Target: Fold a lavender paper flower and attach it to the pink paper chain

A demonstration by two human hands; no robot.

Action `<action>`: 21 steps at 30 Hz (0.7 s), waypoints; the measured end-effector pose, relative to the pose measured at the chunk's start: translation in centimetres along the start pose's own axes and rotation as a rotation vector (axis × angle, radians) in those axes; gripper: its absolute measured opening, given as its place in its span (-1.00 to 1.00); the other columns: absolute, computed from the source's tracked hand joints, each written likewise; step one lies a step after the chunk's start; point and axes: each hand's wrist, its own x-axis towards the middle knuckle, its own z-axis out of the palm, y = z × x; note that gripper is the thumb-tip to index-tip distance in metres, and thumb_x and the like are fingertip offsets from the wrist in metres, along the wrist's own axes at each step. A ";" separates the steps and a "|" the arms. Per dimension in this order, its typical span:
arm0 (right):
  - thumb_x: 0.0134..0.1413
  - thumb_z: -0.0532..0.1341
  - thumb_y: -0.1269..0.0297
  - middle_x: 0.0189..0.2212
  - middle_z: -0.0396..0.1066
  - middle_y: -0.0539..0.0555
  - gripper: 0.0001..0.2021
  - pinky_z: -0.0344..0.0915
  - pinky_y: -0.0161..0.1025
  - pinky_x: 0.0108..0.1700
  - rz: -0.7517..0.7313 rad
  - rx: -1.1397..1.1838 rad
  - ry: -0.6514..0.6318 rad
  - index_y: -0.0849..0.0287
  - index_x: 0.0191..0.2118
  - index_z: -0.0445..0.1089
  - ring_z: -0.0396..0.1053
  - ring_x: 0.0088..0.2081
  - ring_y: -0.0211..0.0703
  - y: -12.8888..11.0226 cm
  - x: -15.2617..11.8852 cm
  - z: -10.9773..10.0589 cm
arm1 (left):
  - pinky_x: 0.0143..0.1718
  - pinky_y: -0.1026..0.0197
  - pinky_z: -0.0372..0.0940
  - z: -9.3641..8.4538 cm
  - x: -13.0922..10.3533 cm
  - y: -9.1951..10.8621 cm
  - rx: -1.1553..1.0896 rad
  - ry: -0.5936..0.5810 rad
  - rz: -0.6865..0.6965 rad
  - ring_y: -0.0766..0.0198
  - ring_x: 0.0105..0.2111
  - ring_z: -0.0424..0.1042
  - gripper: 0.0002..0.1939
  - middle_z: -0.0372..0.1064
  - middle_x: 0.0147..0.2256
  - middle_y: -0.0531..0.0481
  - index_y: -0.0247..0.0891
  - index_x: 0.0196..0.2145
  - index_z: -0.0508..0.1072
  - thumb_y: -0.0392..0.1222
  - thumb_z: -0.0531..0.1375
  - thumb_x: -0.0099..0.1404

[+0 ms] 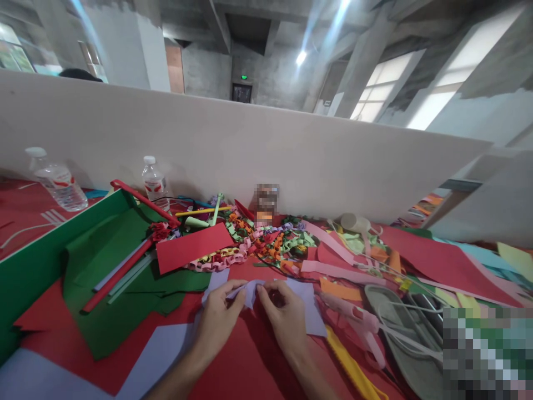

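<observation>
A small piece of light purple paper (251, 294) is pinched between my two hands at the lower middle of the view. My left hand (220, 314) holds its left side between thumb and fingers. On the other side, my right hand (283, 311) pinches it with thumb and index finger. Both hands are close together, with a narrow gap between the fingertips. Beneath and behind them lies a larger light purple sheet (315, 311), resting on the red surface (237, 361).
A pink glue gun (358, 319), a yellow tool (352, 366) and a grey tray (393, 333) lie right. Paper chains (233, 255) are heaped ahead. Green sheets (104, 278), rolled paper and two water bottles (155, 183) stand or lie left. A white partition (250, 150) rises behind.
</observation>
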 end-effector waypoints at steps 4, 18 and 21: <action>0.24 0.19 0.06 -0.44 0.44 0.05 -0.71 0.23 -0.27 -0.36 -0.009 0.058 -0.082 0.19 -0.31 0.45 0.33 -0.41 -0.13 0.1 0.3 -0.1 | -0.17 0.12 0.49 0.0 0.3 0.2 -0.058 -0.068 0.004 0.02 -0.18 0.56 -0.62 0.58 -0.10 -0.20 -0.29 -0.09 0.60 0.00 0.27 0.24; 0.21 0.23 0.26 -0.36 0.43 0.01 -0.92 0.27 -0.27 -0.31 -0.095 0.051 0.100 0.13 -0.23 0.42 0.33 -0.37 -0.18 0.9 2.3 0.8 | -0.23 0.12 0.51 1.4 2.9 0.7 -0.164 -0.027 0.041 0.09 -0.26 0.57 -0.72 0.59 -0.20 -0.11 -0.24 -0.18 0.61 -0.03 0.26 0.27; 0.22 0.22 0.34 -0.30 0.40 0.04 -0.98 0.30 -0.24 -0.22 -0.204 0.016 0.077 0.12 -0.26 0.40 0.36 -0.27 -0.14 0.4 2.1 0.5 | -0.25 0.13 0.52 1.0 2.6 0.9 -0.184 -0.027 0.025 0.11 -0.30 0.56 -0.73 0.59 -0.26 -0.09 -0.24 -0.22 0.63 -0.01 0.27 0.26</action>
